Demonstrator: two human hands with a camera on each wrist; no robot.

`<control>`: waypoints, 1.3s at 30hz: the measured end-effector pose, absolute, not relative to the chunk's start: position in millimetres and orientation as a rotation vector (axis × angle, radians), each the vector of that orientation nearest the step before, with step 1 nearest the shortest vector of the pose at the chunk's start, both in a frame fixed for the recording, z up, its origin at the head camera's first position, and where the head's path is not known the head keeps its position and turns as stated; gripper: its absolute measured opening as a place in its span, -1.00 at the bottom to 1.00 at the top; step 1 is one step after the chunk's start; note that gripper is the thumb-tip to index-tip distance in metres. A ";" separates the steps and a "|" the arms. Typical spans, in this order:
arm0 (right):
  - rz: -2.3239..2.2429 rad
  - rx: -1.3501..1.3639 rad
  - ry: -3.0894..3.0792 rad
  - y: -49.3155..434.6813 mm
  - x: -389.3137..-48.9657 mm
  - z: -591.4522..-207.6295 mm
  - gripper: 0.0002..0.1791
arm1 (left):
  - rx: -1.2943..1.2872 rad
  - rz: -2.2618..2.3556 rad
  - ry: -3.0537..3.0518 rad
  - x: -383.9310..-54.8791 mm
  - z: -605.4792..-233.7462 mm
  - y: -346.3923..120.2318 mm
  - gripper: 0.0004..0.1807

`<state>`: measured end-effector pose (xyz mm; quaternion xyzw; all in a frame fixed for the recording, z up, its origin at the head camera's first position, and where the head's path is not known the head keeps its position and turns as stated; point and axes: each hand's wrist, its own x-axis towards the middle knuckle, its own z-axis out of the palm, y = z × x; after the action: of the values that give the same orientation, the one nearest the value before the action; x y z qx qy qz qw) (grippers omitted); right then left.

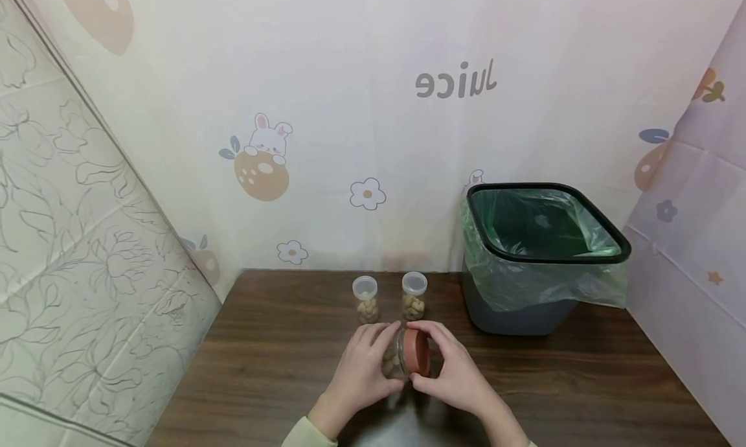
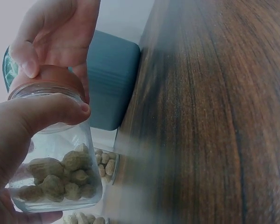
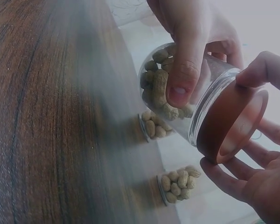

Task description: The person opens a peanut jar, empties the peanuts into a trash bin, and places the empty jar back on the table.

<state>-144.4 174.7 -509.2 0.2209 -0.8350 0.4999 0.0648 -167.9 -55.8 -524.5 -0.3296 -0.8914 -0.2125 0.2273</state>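
A clear jar [image 2: 60, 144] partly filled with peanuts in their shells [image 2: 56, 177] is held tilted above the table, its reddish-brown lid [image 3: 224, 121] toward the right. My left hand [image 1: 362, 371] grips the jar's body, thumb across the side below the neck. With thumb and fingers around its edge, my right hand [image 1: 452, 369] holds the lid. The lid sits on the jar's mouth; whether it is screwed tight I cannot tell. Beyond the hands stand two small clear containers with whitish lids, a left container [image 1: 366, 299] and a right container [image 1: 414, 296], both holding peanuts.
A grey bin [image 1: 513, 311] with a black rim and a green translucent bag [image 1: 519, 275] stands at the back right of the dark wooden table [image 1: 280, 343]. A patterned curtain [image 1: 326, 110] hangs behind the table's back edge.
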 end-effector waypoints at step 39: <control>1.064 0.209 -2.811 240.0 -156.7 -512.7 -0.05 | -0.800 -0.816 -2.481 -172.5 -519.7 -64.3 0.16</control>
<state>-156.7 240.0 -512.7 0.0693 -0.9311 0.3525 0.0641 -172.5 -64.3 -519.7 -0.2866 -0.8893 -0.2926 0.2035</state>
